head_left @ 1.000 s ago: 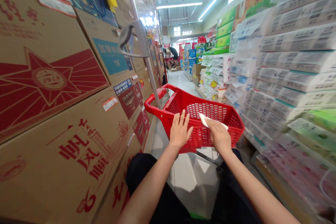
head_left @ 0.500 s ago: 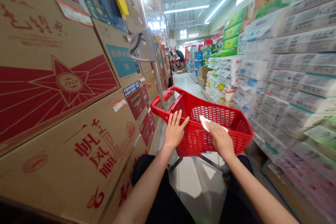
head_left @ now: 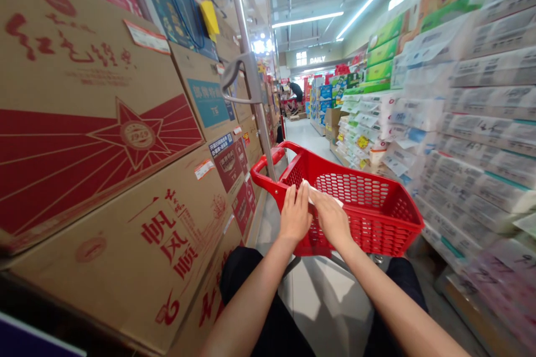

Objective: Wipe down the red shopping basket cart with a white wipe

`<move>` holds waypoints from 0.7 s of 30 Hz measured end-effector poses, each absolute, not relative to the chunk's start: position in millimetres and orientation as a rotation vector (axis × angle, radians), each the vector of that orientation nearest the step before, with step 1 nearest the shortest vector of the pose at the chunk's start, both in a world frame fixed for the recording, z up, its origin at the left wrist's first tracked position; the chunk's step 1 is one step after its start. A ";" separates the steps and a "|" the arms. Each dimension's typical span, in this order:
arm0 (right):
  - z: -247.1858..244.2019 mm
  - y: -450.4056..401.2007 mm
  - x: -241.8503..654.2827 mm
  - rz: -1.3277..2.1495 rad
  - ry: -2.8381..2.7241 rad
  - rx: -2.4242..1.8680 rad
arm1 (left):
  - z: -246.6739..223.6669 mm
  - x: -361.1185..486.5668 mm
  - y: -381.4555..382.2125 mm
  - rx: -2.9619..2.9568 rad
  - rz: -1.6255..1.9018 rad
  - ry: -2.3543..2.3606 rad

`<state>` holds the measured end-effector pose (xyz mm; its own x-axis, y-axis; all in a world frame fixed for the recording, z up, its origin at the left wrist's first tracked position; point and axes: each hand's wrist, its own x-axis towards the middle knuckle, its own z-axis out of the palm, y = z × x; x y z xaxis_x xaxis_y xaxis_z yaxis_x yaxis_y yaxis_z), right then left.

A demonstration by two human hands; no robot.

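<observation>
A red plastic shopping cart (head_left: 377, 223) stands in front of me, its handle toward the left. On its near rim, close to the handle, rests my left hand (head_left: 295, 213), fingers stretched forward with nothing held. My right hand (head_left: 331, 216) lies right beside it on the same rim, pressing a white cloth (head_left: 337, 201) that shows past its fingers. The cloth's left end reaches the fingertips of my left hand.
Large cardboard boxes (head_left: 138, 234) are stacked along the left. A metal pole (head_left: 247, 28) with a grey handle rises behind the cart handle. Packs of tissue (head_left: 494, 106) line the right side. Far down the aisle a person (head_left: 296, 91) bends over.
My right hand has slid left along the rim with the cloth, up to my left hand. The fingers of my left hand are closer together. The view has shifted slightly.
</observation>
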<state>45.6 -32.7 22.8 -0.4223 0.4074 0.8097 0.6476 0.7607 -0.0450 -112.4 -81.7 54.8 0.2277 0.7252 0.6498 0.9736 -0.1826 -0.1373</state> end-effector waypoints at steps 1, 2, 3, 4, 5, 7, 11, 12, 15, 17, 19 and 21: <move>23.0 -32.3 46.4 -0.343 -2.080 -0.779 | 56.2 -116.2 -81.6 -1.984 -0.601 -1.538; 22.2 -32.1 50.1 -0.345 -2.091 -0.770 | 57.9 -120.9 -81.4 -1.996 -0.585 -1.516; 20.5 -32.2 56.5 -0.351 -2.100 -0.766 | 59.5 -126.0 -81.3 -2.011 -0.566 -1.493; 18.0 -32.5 64.8 -0.360 -2.104 -0.767 | 60.7 -131.0 -81.2 -2.023 -0.546 -1.472; 15.1 -32.9 74.2 -0.372 -2.104 -0.775 | 61.3 -135.4 -81.1 -2.027 -0.527 -1.460; 8.8 -33.6 93.1 -0.397 -2.103 -0.805 | 59.6 -140.4 -80.7 -2.001 -0.508 -1.477; 2.9 -33.8 110.9 -0.433 -2.097 -0.847 | 48.9 -135.4 -78.4 -1.949 -0.539 -1.550; 3.8 -33.8 109.0 -0.435 -2.094 -0.852 | 46.6 -132.9 -77.7 -1.956 -0.554 -1.553; 11.7 -33.7 88.7 -0.420 -2.088 -0.851 | 43.3 -127.1 -76.8 -1.983 -0.597 -1.541; 18.9 -33.8 68.3 -0.399 -2.090 -0.816 | 44.0 -125.9 -77.4 -1.986 -0.606 -1.537; 24.6 -33.5 50.1 -0.377 -2.084 -0.786 | 46.3 -127.1 -78.4 -1.973 -0.603 -1.548; 27.1 -32.5 40.3 -0.361 -2.085 -0.779 | 49.9 -130.3 -79.1 -1.968 -0.589 -1.555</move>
<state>40.3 -32.5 27.1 -0.4375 0.3974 0.8067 0.6455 0.7633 -0.0260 -130.3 -79.1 49.9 0.2318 0.7276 0.6456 0.9728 -0.1727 -0.1547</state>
